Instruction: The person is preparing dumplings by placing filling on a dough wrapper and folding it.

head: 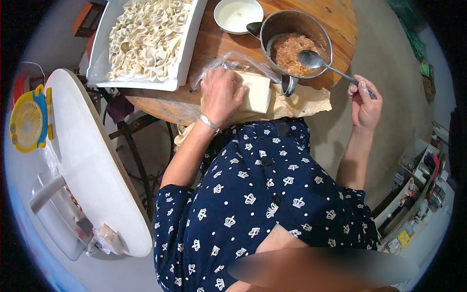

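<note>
My left hand (pixel 222 95) rests on the left side of a stack of pale dough wrappers (pixel 257 93), its fingers bent and partly hidden from me. The stack lies on a tan cloth or paper sheet (pixel 312 102) at the table's near edge, with a clear plastic bag (pixel 233 60) behind it. Pinched in my right hand (pixel 366 100) is the handle of a metal spoon (pixel 312 59). The spoon's bowl is over the minced filling (pixel 292 49) inside a steel pot (pixel 268 27). Whether the bowl touches the filling is hard to tell.
A white tray (pixel 186 51) heaped with folded wontons (pixel 146 40) stands left on the round wooden table (pixel 160 106). Behind are a bowl of whitish liquid (pixel 239 15) and a dark spoon (pixel 254 29). A white tabletop (pixel 95 164) and yellow fan (pixel 29 122) are at left.
</note>
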`<act>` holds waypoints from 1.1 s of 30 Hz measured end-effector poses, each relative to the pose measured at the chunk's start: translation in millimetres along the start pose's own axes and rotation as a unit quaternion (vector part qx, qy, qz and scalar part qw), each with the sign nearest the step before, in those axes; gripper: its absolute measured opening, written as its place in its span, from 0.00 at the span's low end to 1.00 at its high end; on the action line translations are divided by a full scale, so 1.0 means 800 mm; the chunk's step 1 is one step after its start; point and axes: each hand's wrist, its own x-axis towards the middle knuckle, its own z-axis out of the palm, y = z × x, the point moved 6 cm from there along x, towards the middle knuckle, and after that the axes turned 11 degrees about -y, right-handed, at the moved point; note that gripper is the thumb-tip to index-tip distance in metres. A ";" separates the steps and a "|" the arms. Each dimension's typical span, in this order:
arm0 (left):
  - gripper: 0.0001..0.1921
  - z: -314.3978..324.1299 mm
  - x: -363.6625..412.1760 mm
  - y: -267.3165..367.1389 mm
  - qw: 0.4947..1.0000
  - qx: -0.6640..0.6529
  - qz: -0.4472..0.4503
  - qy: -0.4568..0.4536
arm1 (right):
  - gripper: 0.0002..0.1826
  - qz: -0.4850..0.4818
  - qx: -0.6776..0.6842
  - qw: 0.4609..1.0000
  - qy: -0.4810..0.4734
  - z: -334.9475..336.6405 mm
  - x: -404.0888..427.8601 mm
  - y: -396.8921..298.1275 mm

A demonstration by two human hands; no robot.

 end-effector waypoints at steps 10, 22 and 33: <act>0.07 0.008 -0.019 0.022 0.909 -0.403 0.099 -0.036 | 0.07 -0.094 -0.181 0.971 -0.125 0.038 0.012 -0.037; 0.22 0.050 -0.020 0.020 0.486 -0.860 -0.123 -0.095 | 0.05 -0.137 -0.363 0.851 -0.353 0.116 0.029 -0.064; 0.18 0.061 0.000 0.024 0.503 -0.856 -0.121 -0.027 | 0.07 -0.016 -0.158 0.978 -0.134 0.098 0.044 -0.005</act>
